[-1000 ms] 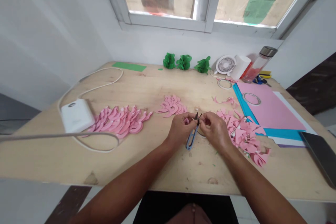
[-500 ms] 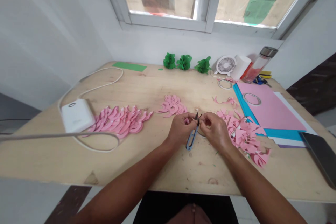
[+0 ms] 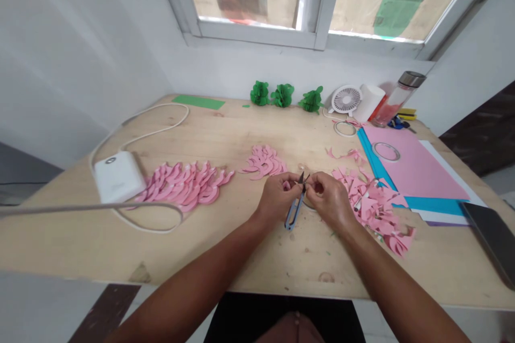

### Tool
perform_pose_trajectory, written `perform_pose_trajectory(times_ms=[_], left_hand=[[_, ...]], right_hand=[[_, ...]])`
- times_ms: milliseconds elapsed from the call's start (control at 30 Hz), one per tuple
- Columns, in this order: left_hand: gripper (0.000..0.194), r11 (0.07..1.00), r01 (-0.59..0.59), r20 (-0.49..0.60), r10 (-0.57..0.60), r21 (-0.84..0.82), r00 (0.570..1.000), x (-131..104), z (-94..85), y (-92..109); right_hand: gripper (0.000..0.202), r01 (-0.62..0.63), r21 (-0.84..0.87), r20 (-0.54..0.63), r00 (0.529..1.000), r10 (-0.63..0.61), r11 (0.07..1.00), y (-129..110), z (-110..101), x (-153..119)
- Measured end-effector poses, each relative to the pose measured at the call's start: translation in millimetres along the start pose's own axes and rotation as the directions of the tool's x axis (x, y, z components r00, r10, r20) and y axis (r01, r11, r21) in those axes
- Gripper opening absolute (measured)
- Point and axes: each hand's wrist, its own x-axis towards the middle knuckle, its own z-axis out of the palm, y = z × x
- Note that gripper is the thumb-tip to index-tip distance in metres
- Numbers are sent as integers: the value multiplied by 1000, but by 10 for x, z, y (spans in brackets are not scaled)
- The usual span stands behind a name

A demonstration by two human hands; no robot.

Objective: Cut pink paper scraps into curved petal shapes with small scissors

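Note:
Small blue snips (image 3: 295, 213) with dark pointed blades lie between my two hands near the middle of the table. My left hand (image 3: 278, 193) is closed in a pinch beside the blades; what its fingertips hold is too small to tell. My right hand (image 3: 326, 193) is pinched too, its fingertips close to the blades, and anything in them is hidden. Curved pink paper pieces (image 3: 263, 162) lie just beyond my left hand. To the right of my right hand is a heap of pink paper scraps (image 3: 376, 206).
At left are a white power bank (image 3: 118, 178), its cable and a pink petal pile (image 3: 189, 185). Green paper shapes (image 3: 282, 96), a small fan (image 3: 346, 99) and a bottle (image 3: 396, 99) stand at the back. Paper sheets (image 3: 426, 166) and a phone (image 3: 488, 238) lie right.

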Motion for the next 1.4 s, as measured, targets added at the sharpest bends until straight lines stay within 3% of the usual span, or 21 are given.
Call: perform_pose_trajectory(times_ms=[967,1400], left_hand=[[21,1000,26,-9,-26,2,1000,-19,6,41],[17,978,-109,5,110,179,994,-29,-21,26]], right_hand=[[6,-31,33,34,999,30,999,-14,-1,1],[5,-104,128,55,994,98,986,2,17,-3]])
